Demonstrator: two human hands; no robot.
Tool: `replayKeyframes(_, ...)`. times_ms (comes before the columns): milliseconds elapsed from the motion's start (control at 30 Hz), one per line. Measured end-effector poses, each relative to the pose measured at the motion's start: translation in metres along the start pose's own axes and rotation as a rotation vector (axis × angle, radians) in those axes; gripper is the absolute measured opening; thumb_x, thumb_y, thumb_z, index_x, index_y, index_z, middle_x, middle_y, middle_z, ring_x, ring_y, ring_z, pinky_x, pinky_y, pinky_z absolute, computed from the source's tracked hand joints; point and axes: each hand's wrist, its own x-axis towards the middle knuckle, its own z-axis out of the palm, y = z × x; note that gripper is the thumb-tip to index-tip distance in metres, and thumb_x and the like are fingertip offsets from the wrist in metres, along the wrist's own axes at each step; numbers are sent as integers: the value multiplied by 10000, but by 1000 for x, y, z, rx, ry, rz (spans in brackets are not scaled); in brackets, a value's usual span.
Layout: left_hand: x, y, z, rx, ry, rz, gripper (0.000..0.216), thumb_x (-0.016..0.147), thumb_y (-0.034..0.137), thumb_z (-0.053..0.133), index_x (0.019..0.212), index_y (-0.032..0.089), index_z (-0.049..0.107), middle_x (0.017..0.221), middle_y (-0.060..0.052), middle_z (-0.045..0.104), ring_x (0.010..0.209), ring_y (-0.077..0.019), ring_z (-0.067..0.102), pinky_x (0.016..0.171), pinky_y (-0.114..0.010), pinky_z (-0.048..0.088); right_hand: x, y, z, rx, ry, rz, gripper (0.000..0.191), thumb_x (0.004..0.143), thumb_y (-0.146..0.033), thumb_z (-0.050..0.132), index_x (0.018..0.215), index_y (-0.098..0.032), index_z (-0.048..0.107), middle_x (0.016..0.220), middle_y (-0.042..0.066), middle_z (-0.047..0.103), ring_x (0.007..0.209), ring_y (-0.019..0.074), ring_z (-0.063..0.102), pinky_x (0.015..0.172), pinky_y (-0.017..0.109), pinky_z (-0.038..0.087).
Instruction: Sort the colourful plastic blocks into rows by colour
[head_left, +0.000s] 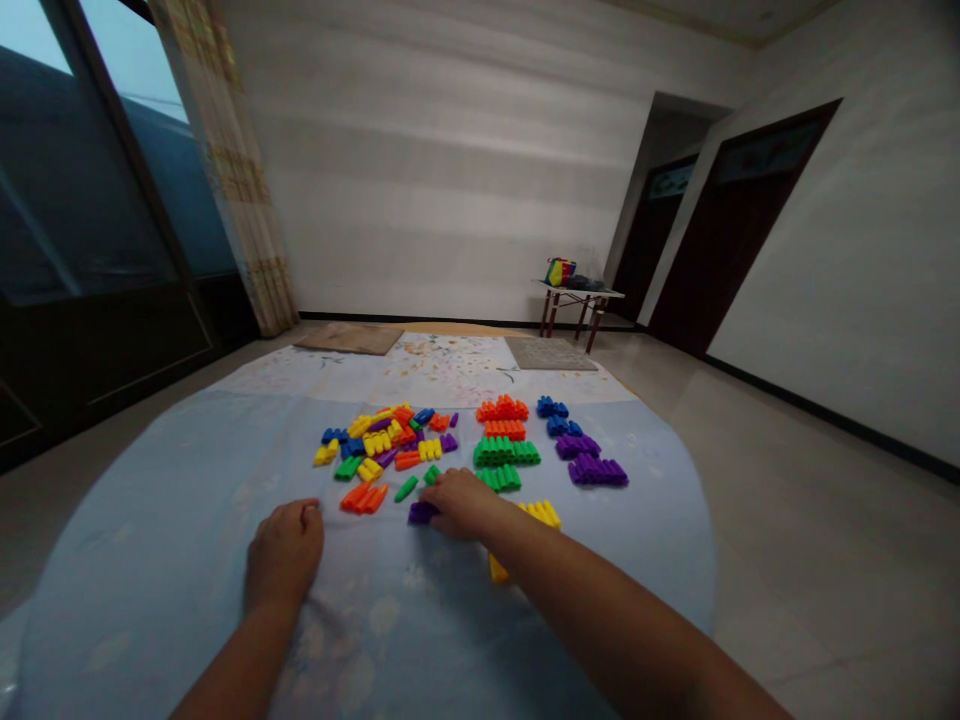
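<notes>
Head view: rows (pixel 501 453) right of the mixed pile (pixel 377 443) look grouped by colour; nearer than it, right hand (pixel 459 503) clamps a purple piece (pixel 421 513), left hand (pixel 286 552) curls, contents hidden.

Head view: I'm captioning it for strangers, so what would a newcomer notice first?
Probably the bright mixed pile, left of centre on the blue tablecloth. To its right lie same-coloured clusters: orange, green, blue and purple. Nearer the camera, the right hand is on a purple piece.

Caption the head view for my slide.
Right hand at a purple piece, left hand over the tablecloth, colourful pieces beyond.
</notes>
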Motion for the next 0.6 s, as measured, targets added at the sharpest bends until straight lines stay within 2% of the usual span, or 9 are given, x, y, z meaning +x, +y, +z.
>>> replayKeyframes(100, 0, 0, 1, -5, 13, 24, 466, 825, 317, 248, 983, 106, 633, 1038, -158, 643, 988, -259, 567, 922, -383, 422, -5, -3, -4, 10, -11, 65, 332, 803, -447, 573, 1005, -196, 651, 939, 102, 668, 895, 267, 609, 751, 382, 463)
replayKeyframes(167, -1, 0, 1, -9, 23, 28, 463, 825, 317, 250, 975, 106, 634, 1030, -159, 645, 987, -256, 569, 925, -380, 420, -6, -5, -3, 28, -6, 80, 362, 780, -465, 603, 1028, -203, 642, 962, 100, 661, 910, 267, 602, 750, 377, 464)
replayKeyframes(300, -1, 2, -1, -11, -3, 16, 467, 824, 325, 249, 992, 108, 628, 1052, -154, 637, 1002, -251, 562, 940, -367, 408, -3, -5, 3, 84, 68, -15, 402, 775, -298, 615, 1166, -215, 575, 1135, 85, 613, 1014, 247, 558, 810, 361, 457)
replayKeyframes(400, 1, 1, -2, 16, -43, 3, 484, 829, 331, 229, 1015, 111, 619, 1076, -153, 625, 1022, -258, 548, 946, -369, 399, 0, -5, 7, 104, 41, -75, 341, 783, -188, 565, 1120, -224, 602, 1122, 55, 618, 1003, 216, 564, 822, 335, 455)
replayKeyframes(500, 6, -6, 3, 50, -59, -5, 498, 842, 349, 205, 1031, 124, 607, 1096, -155, 612, 1011, -268, 544, 934, -382, 402, -5, 1, 3, 174, 26, -39, 310, 764, -227, 612, 1074, -233, 628, 1064, 46, 622, 955, 208, 584, 798, 316, 461)
replayKeyframes(600, 15, -20, 15, 59, -49, 27, 492, 854, 365, 194, 1013, 140, 602, 1091, -154, 618, 994, -263, 550, 911, -377, 414, -27, 19, -6, 299, 138, 82, 425, 725, -263, 689, 1140, -230, 604, 1075, 56, 604, 959, 199, 584, 820, 296, 452)
